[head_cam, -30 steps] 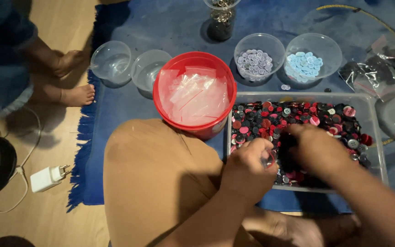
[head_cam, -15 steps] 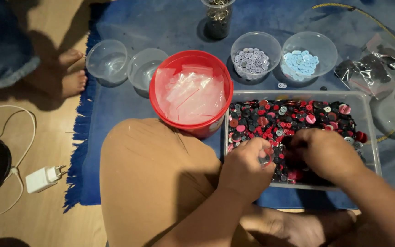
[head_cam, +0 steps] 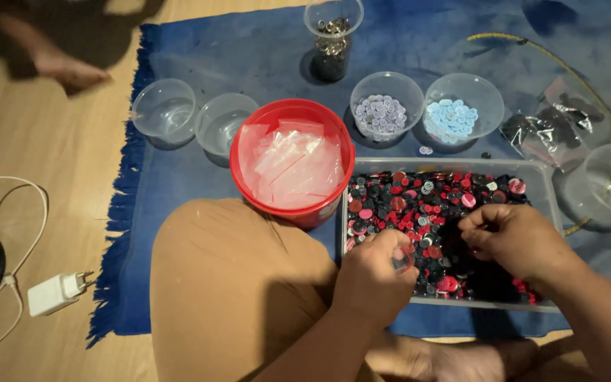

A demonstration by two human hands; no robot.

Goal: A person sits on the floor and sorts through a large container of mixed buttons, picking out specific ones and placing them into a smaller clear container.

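Your left hand [head_cam: 375, 272] sits at the lower middle of the frame, fingers pinching a small clear bag [head_cam: 402, 260] over the near edge of the grey tray [head_cam: 542, 187]. Your right hand [head_cam: 514, 237], lower right, has its fingers pressed together among the red and black buttons [head_cam: 429, 201]. Since half a second ago, both hands stay in the tray, while the other person's foot [head_cam: 65, 71] has drawn back toward the upper left corner.

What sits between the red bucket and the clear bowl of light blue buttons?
In the head view, the clear bowl of pale lilac buttons sits between the red bucket and the bowl of light blue buttons, on the blue rug.
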